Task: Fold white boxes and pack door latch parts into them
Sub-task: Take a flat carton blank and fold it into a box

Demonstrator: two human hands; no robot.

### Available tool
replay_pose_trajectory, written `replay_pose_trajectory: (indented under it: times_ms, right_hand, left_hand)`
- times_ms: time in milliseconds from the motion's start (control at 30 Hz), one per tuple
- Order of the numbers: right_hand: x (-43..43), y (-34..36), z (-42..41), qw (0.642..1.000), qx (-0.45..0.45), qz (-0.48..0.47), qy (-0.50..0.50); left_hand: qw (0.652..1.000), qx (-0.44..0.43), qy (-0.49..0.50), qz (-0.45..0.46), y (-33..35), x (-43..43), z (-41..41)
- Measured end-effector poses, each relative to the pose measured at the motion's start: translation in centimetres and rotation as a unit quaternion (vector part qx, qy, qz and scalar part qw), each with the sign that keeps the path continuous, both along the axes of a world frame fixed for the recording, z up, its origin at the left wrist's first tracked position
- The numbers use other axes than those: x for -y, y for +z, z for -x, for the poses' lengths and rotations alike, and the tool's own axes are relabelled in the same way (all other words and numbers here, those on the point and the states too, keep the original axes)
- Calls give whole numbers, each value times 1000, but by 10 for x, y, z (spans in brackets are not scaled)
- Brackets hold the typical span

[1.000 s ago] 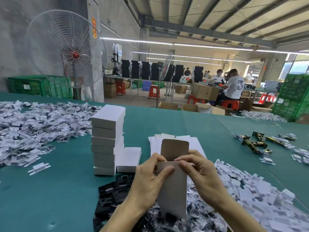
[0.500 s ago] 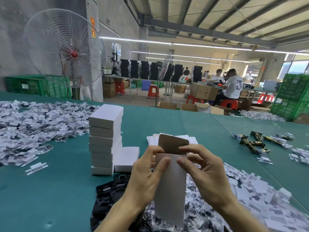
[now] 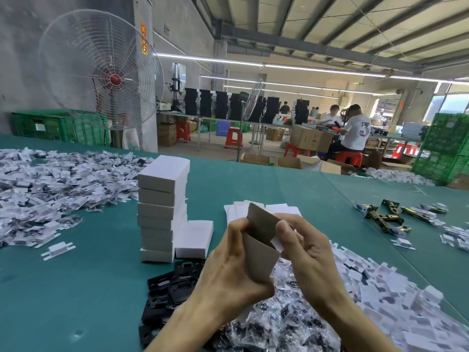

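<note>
Pointing upward: box (image 3: 259, 252), axis prob. near-vertical

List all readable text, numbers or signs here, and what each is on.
"3": back of the seated person's white shirt.
Orange sign on the pillar: characters too blurred to read.
White label on the green crate: too small to read.
Print on the cardboard carton: too small.
Stacked white boxes and the held box blank: no print visible.

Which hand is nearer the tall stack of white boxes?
Left. The left hand grips the unfolded box just right of the stack; the right hand holds its other side, farther off.
</note>
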State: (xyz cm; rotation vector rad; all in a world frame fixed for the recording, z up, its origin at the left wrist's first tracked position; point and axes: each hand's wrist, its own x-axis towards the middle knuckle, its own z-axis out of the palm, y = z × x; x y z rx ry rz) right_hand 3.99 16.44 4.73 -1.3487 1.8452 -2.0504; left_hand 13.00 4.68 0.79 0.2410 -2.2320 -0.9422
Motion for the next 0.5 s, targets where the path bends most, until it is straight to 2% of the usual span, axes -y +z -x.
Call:
replay_pose_trajectory:
  times_ms: [167, 267, 400, 500]
  right_hand:
    - [-8, 8, -6, 999, 4, -31, 44]
    - [-9, 10, -7, 999, 38, -16, 28]
    - [-12, 14, -6, 996, 68, -33, 53]
    - [-14, 9, -5, 995, 72, -51, 49]
  left_hand:
    - [998, -41, -18, 45, 2, 2, -1]
    - [997, -46, -10, 56, 4, 2, -2]
    - [997, -79, 8, 18, 7, -1, -3]
    - [997, -70, 12, -22, 8, 0, -4]
